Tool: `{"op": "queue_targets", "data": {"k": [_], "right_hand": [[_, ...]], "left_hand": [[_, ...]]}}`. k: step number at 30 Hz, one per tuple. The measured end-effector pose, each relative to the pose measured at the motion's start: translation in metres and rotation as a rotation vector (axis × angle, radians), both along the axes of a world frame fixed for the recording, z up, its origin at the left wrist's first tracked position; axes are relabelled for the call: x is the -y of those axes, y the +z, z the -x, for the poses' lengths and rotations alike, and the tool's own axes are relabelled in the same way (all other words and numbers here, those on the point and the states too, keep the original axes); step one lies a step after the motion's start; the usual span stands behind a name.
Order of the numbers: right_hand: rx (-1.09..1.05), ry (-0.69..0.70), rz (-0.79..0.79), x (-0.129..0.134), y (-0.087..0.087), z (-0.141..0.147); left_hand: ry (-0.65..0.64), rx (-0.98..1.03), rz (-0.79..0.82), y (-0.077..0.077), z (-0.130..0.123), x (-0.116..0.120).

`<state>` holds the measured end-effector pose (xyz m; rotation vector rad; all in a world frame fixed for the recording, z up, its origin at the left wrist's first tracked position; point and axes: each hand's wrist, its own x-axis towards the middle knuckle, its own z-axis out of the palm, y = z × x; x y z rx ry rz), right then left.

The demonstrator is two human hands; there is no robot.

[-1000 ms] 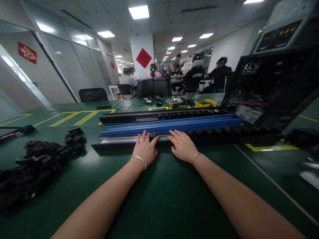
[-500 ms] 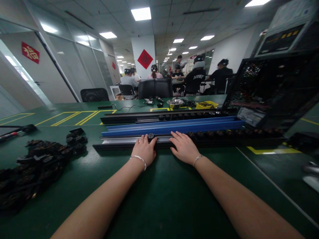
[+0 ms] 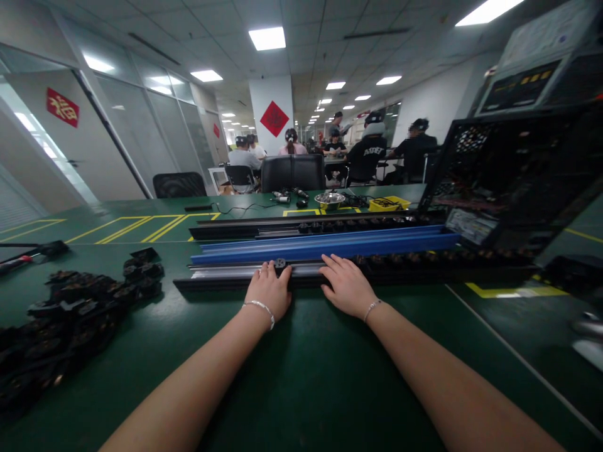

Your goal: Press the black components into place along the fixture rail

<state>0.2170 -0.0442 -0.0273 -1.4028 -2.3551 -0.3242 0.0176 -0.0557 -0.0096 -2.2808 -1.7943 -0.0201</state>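
Observation:
A long black rail [image 3: 198, 285] with a silvery channel lies crosswise in front of me. My left hand [image 3: 267, 292] is closed at its middle, thumb and fingers around a small black socket-like part [image 3: 281, 263] sitting in the channel. To its right, my right hand [image 3: 347, 285] rests flat on the same rail with its fingers spread, holding nothing. A row of similar black parts [image 3: 414, 258] fills the rail's right stretch. Just behind lies a blue rail [image 3: 320, 245], and beyond that another black rail [image 3: 226, 231] with black parts in its right half.
A heap of black parts [image 3: 94, 301] lies on the green table [image 3: 320, 389] at left. An open computer case [image 3: 509, 169] stands at right. Behind the rails are a metal bowl [image 3: 330, 199], a yellow tray [image 3: 389, 204] and cables. Several people sit in the background.
My left hand and the small black part have shifted slightly left along the rail. My right hand stays on the rail. The view has tilted up a little.

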Motion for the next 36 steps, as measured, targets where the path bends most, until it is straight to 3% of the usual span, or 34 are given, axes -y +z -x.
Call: {"op": "queue_targets", "data": {"k": [18,36], "right_hand": [[0.0,-0.003,0.015,0.0,0.001,0.0],[-0.018,0.001,0.021,0.001,0.002,0.0]], "left_hand": [[-0.001,0.018,-0.031,-0.008,0.006,-0.007],[0.079,-0.022,0.092,0.004,0.014,-0.01]]}}
